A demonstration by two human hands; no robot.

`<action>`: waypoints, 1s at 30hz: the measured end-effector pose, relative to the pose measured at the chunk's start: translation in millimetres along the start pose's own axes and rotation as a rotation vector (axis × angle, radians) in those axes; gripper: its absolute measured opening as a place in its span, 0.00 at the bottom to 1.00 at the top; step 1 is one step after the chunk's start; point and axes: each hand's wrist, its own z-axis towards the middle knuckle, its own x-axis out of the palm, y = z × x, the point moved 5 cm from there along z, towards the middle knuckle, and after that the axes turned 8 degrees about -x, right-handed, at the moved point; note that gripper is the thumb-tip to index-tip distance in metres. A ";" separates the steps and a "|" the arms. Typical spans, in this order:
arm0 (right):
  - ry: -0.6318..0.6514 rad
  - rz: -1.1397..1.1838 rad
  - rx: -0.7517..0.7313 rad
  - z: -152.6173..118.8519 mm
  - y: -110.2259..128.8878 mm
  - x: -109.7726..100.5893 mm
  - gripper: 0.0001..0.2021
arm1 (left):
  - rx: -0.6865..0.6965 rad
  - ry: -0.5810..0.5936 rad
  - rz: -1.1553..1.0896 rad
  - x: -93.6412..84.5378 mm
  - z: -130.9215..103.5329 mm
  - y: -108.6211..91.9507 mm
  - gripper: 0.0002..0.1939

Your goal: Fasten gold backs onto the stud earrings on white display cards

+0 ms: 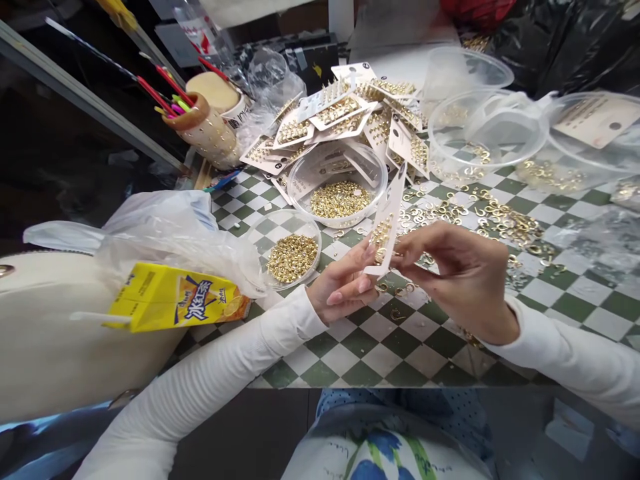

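Observation:
My left hand (345,283) grips an earring card (393,217) by its lower edge, thumb and fingers closed around it. The card stands nearly edge-on, with gold earrings on its left face. My right hand (455,273) is closed in a pinch against the card's right face; whatever lies between its fingertips is hidden. Just behind the card are a clear round tub (295,193) of tiny gold pieces and a shallow clear dish (257,230) with more of them. Loose gold hook-shaped pieces (515,227) are scattered on the checkered table (345,357).
Filled earring cards (340,110) are heaped at the back. Clear plastic tubs (530,150) stand at the back right. On the left are a yellow drink carton (185,297) with a straw, a plastic bag (155,223) and a pen cup (205,137).

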 end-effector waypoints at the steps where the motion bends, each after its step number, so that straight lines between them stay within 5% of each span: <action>1: 0.000 -0.004 0.009 0.9 -0.1 -0.3 0.12 | 0.003 0.013 -0.022 -1.2 -0.6 0.2 0.05; 9: 0.107 -0.002 -0.057 9.4 0.1 -0.1 0.10 | 0.012 0.030 -0.022 -3.0 -3.0 -0.2 0.08; 18: 0.099 0.004 -0.080 8.4 0.3 2.6 0.09 | -0.010 -0.002 -0.070 -6.6 -2.4 1.6 0.06; 25: 0.098 -0.008 -0.084 8.0 0.0 1.5 0.11 | -0.038 -0.095 -0.088 -8.0 -1.8 1.8 0.17; 30: 0.105 -0.016 -0.066 8.3 -1.6 2.4 0.10 | -0.047 -0.132 -0.091 -9.8 -2.1 1.8 0.17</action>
